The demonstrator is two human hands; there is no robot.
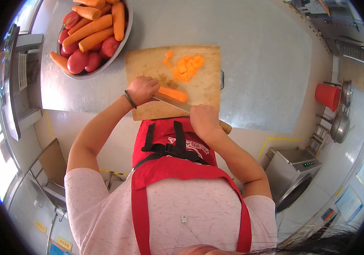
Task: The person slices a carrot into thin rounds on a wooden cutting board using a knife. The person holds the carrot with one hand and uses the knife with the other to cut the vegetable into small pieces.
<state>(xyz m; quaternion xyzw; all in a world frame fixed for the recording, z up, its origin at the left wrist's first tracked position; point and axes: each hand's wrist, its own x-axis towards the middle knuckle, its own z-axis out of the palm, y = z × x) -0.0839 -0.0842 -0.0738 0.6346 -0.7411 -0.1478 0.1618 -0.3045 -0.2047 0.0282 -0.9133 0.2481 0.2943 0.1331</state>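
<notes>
My right hand grips the wooden-handled kitchen knife, whose blade points left across the wooden cutting board. A peeled piece of carrot lies against the blade's far side. At the knife's tip end is my left hand, its fingers curled down by the blade and the carrot's left end; whether it holds either is hidden. Carrot chunks are heaped on the board's far right part, with a few small carrot scraps just left of them.
The board lies at the near edge of a metal table. To the far left stands a large metal bowl with peeled carrots and tomatoes. A red bucket and metal pans are at the right wall.
</notes>
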